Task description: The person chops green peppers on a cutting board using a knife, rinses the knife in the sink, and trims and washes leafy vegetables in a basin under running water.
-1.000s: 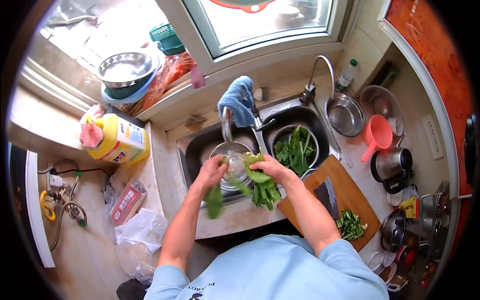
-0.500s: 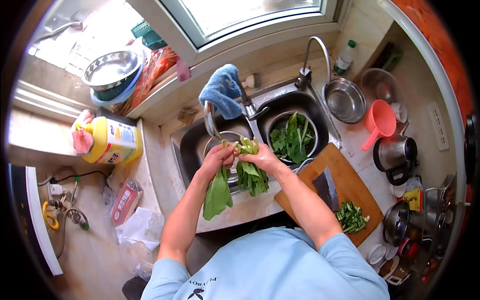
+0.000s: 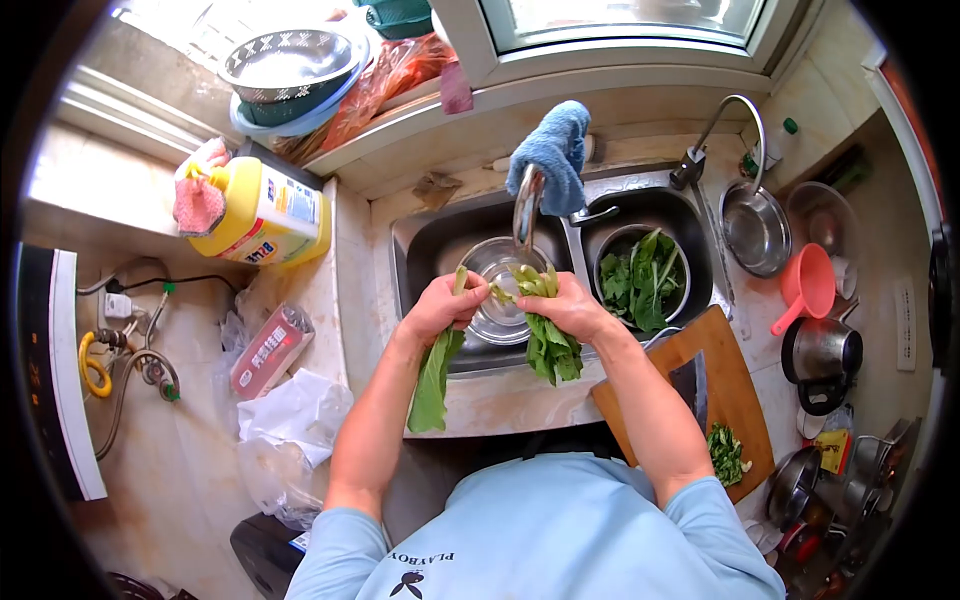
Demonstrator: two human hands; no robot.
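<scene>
My left hand (image 3: 443, 306) is closed on the stem end of a leafy green (image 3: 432, 385), whose broad leaf hangs down toward the counter edge. In my right hand (image 3: 572, 306) is a small bunch of leafy greens (image 3: 553, 350), pale stems upward and leaves drooping. Both hands are above the left sink basin (image 3: 420, 255), over a metal bowl (image 3: 497, 325) with a rounded rim. More greens (image 3: 643, 280) lie in a metal pot inside the right basin (image 3: 690, 205). A blue cloth (image 3: 556, 155) drapes over the faucet.
To the right, a cutting board (image 3: 745, 400) carries a cleaver (image 3: 689, 385) and chopped greens (image 3: 728, 452). Beyond it stand a pink ladle (image 3: 808, 280), a steel bowl (image 3: 755, 230) and a kettle (image 3: 815, 350). A yellow jug (image 3: 265, 215) stands at left.
The camera view has shifted, so the scene sits farther right. My hands have moved apart somewhat, separating the left-hand leaf from the bunch in the right.
</scene>
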